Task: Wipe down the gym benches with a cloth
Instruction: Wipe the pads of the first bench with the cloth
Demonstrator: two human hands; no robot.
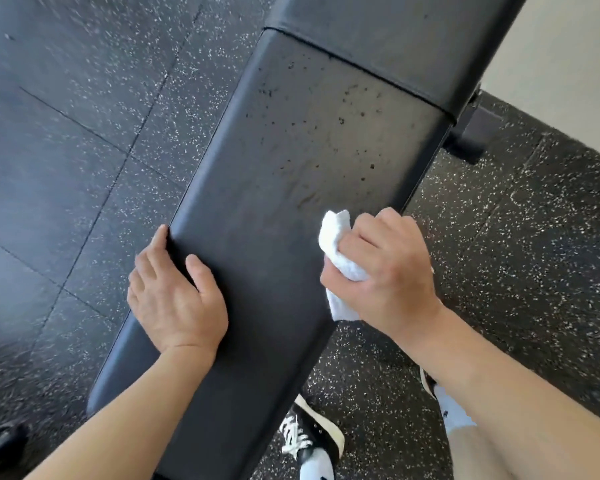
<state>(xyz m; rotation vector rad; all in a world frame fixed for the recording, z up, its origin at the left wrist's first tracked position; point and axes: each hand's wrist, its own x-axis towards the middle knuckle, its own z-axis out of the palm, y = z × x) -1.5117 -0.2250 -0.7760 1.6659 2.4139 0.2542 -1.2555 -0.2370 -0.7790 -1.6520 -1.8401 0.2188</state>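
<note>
We have the white cloth (340,251) bunched in our right hand (385,268), whose fingers (378,233) are curled round it, one end poking out above the knuckles and a tail hanging below the wrist. It sits at the right edge of the black bench pad (257,258), low over the surface; we cannot tell whether it is pressing on the vinyl or just above it. Beyond it the pad carries dark droplets (340,121) and smeared streaks toward the seam (354,65) with the next cushion. Our left hand (174,296) rests on the pad's left edge, thumb on top and fingers wrapped over the side, bracing it. Speckled rubber floor (534,271) lies around, with our black shoe (312,434) under the pad's near end.

The risks we see: the wad is small, so strokes could leave strips of droplets between passes. The loose tail could drag onto the floor and carry grit back to the vinyl. Pushing moisture into the seam would leave it there.
</note>
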